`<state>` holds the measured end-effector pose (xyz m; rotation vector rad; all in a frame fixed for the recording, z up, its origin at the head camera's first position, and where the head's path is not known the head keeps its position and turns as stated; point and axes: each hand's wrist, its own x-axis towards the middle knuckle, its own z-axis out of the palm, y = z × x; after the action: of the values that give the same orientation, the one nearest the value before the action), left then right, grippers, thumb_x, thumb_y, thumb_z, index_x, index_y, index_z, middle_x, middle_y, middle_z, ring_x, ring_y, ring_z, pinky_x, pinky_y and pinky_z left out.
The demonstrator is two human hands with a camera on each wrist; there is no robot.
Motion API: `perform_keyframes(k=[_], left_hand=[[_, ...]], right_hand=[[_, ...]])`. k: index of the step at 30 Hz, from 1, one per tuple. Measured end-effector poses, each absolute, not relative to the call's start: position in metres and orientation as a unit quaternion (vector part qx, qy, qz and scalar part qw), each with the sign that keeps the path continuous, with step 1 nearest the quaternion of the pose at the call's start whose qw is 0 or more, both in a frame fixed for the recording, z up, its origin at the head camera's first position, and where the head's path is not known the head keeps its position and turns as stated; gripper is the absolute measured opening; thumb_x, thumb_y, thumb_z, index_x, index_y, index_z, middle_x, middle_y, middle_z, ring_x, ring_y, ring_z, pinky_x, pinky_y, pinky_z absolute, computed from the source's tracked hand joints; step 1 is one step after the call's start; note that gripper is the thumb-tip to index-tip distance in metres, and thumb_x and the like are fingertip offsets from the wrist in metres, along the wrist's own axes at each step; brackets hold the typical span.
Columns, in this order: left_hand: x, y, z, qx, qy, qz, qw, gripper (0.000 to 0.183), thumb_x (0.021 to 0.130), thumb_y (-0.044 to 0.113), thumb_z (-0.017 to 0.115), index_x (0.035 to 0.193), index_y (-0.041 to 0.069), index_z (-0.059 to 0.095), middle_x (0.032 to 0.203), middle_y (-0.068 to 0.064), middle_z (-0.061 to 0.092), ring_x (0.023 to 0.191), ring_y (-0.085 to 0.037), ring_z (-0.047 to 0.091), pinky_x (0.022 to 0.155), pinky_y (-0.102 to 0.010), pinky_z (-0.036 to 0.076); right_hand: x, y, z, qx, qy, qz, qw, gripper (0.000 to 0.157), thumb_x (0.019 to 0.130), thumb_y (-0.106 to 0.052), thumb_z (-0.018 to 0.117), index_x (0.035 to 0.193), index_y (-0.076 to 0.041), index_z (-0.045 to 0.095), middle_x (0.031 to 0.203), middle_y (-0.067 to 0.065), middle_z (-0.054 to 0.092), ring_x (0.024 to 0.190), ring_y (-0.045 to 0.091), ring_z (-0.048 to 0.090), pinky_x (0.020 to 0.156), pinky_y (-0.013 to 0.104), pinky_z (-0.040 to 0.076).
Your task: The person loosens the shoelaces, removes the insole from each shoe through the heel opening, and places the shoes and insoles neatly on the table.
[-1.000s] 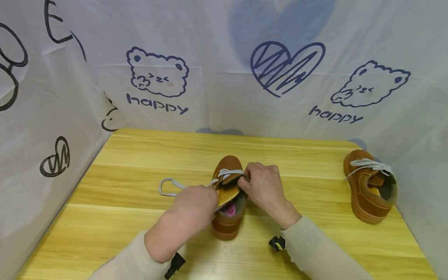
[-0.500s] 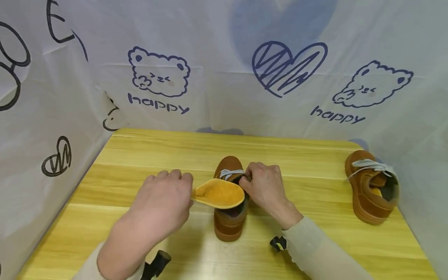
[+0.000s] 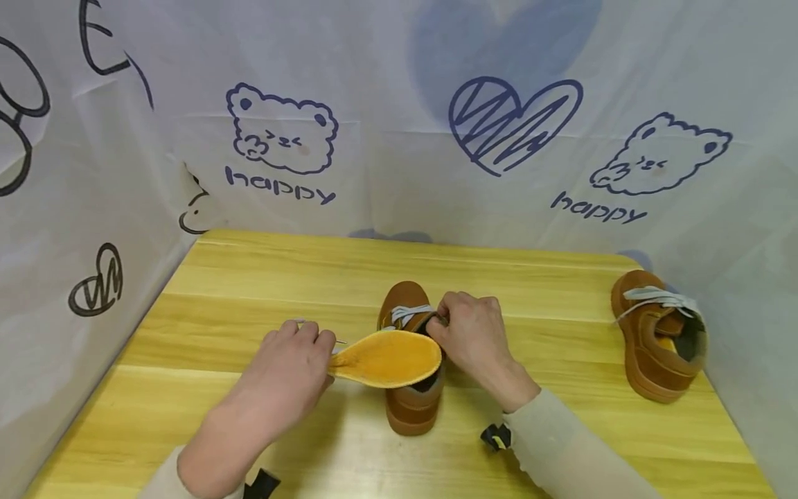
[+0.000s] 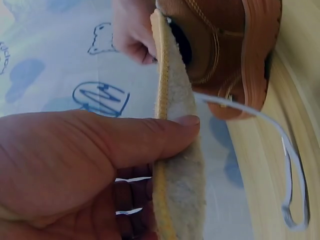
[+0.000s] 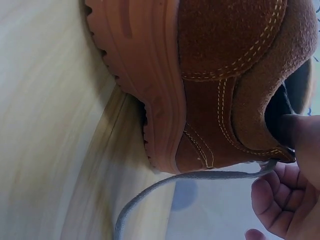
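A yellow-orange insole (image 3: 389, 357) lies across above the brown shoe (image 3: 414, 410) in the middle of the table. One end of it is pinched by my left hand (image 3: 280, 381); in the left wrist view my thumb presses the pale, fuzzy underside of the insole (image 4: 179, 85). My right hand (image 3: 476, 336) grips the shoe's side by the lace holes. Seen from the right wrist, the thumb reaches into the opening and curled fingers of that hand (image 5: 287, 202) sit outside the shoe (image 5: 205, 135). The insole hides part of the shoe's opening.
Another brown shoe (image 3: 661, 346) with white laces stands at the table's right side. A loose grey-white lace (image 4: 292, 170) trails from the middle shoe. Printed white cloth (image 3: 399, 180) hangs behind the wooden table (image 3: 249, 277) and along its sides.
My left hand has drawn the insole out of the shoe and moved left, then slightly down. The shoe's heel has shifted slightly right. My right hand keeps its grip.
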<state>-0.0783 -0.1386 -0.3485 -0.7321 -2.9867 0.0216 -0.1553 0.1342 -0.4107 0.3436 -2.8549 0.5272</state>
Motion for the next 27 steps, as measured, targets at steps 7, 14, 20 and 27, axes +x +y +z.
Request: perform_keyframes(k=[7, 14, 20, 27], left_hand=[[-0.074, -0.167, -0.353, -0.208, -0.976, -0.03, 0.065, 0.042, 0.08, 0.023, 0.093, 0.101, 0.002, 0.063, 0.081, -0.003, 0.054, 0.07, -0.022, 0.041, 0.065, -0.034, 0.039], [-0.072, -0.185, -0.364, -0.147, -0.984, -0.094, 0.025, 0.037, 0.085, 0.018, 0.089, 0.102, 0.001, 0.06, 0.083, -0.005, 0.054, 0.072, -0.023, 0.044, 0.066, -0.037, 0.043], [-0.073, -0.204, -0.372, -0.11, -0.986, -0.126, 0.015, 0.035, 0.088, 0.017, 0.086, 0.097, 0.002, 0.055, 0.08, -0.004, 0.05, 0.07, -0.022, 0.044, 0.064, -0.038, 0.042], [-0.075, -0.235, -0.39, -0.043, -0.988, -0.144, -0.038, 0.034, 0.095, 0.02, 0.08, 0.099, -0.001, 0.053, 0.081, -0.009, 0.05, 0.07, -0.026, 0.047, 0.063, -0.042, 0.044]], right_hand=[[-0.156, 0.136, -0.409, 0.119, -0.97, 0.179, 0.115, 0.017, 0.087, -0.02, 0.073, 0.077, -0.013, 0.06, 0.074, 0.0, 0.062, 0.068, 0.018, 0.057, 0.093, 0.054, 0.047], [-0.155, 0.139, -0.407, 0.118, -0.969, 0.179, 0.12, 0.015, 0.085, -0.018, 0.071, 0.076, -0.013, 0.059, 0.073, -0.001, 0.062, 0.067, 0.017, 0.057, 0.093, 0.053, 0.048], [-0.154, 0.14, -0.408, 0.109, -0.971, 0.182, 0.114, 0.015, 0.085, -0.019, 0.073, 0.078, -0.013, 0.062, 0.076, 0.0, 0.065, 0.069, 0.019, 0.06, 0.096, 0.053, 0.047], [-0.154, 0.145, -0.409, 0.102, -0.973, 0.175, 0.114, 0.014, 0.086, -0.018, 0.073, 0.079, -0.012, 0.063, 0.078, 0.002, 0.067, 0.07, 0.02, 0.061, 0.096, 0.055, 0.047]])
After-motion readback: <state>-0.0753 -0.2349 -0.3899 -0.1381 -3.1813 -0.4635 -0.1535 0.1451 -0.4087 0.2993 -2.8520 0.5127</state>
